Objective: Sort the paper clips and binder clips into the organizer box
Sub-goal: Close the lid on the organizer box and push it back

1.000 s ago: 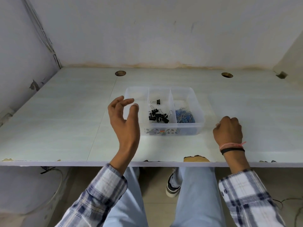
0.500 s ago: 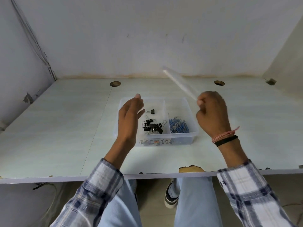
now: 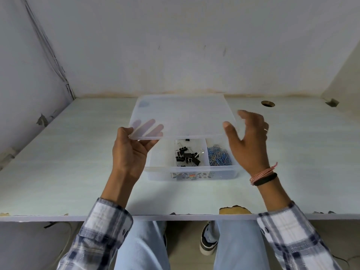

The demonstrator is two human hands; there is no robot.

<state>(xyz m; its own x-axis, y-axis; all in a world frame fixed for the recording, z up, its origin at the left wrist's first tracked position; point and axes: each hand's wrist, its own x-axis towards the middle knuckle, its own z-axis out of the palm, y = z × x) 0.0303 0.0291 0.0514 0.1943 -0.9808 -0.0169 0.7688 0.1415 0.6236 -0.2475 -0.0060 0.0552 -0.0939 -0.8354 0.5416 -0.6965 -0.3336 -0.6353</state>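
Note:
A clear plastic organizer box (image 3: 191, 175) stands on the desk near its front edge. Its middle compartment holds black binder clips (image 3: 187, 156); the right compartment holds blue paper clips (image 3: 219, 157). A translucent lid (image 3: 185, 115) hovers flat above the back half of the box. My left hand (image 3: 129, 152) grips the lid's near left corner, thumb on top and fingers showing through from beneath. My right hand (image 3: 248, 141) is at the lid's right edge with fingers spread; whether it touches the lid is unclear.
The pale desk top (image 3: 68, 172) runs to a white wall at the back and side panels at both ends. A round cable hole (image 3: 267, 103) lies at the back right. The front edge is chipped (image 3: 234, 209). My legs and a shoe show below.
My right hand lifted the lid from the right and swung it over the box. My left hand took its near left corner. The right hand's fingers opened.

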